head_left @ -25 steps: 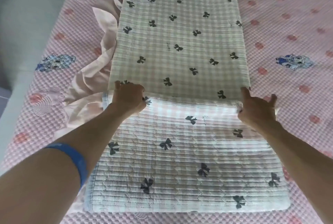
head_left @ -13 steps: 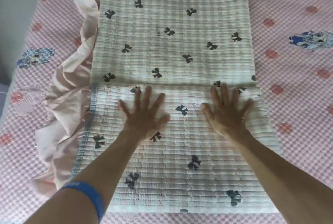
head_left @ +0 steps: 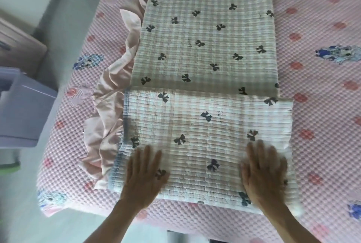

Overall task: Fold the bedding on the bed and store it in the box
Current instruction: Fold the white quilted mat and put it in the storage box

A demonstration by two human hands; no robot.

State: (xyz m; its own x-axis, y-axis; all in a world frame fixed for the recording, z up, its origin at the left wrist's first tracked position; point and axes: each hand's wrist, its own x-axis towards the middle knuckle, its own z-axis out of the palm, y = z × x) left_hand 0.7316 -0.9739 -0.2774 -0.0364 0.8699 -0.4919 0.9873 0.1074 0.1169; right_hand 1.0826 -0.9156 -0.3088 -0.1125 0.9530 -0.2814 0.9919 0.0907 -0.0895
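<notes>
Lay folded lengthwise down middle of pink bed [head_left: 316, 117]: bow-print quilt [head_left: 207, 33], near end doubled back over itself. Pressed flat on that folded flap [head_left: 205, 137]: left hand [head_left: 145, 172] and right hand [head_left: 263, 170], fingers spread, gripping nothing; both motion-blurred. Bunched at quilt's left edge: pink ruffle [head_left: 109, 113]. Lavender box [head_left: 25, 106] beside bed, at left. Risks, as judged: flap skewed, right corner overhanging strip, so next fold likely crooked; ruffle could get trapped inside.

Both palms have slid from the far edge of the quilt's [head_left: 211, 31] folded flap to its near edge: the left hand [head_left: 145, 174] sits near the left corner, the right hand [head_left: 263, 172] near the right, fingers flat.
</notes>
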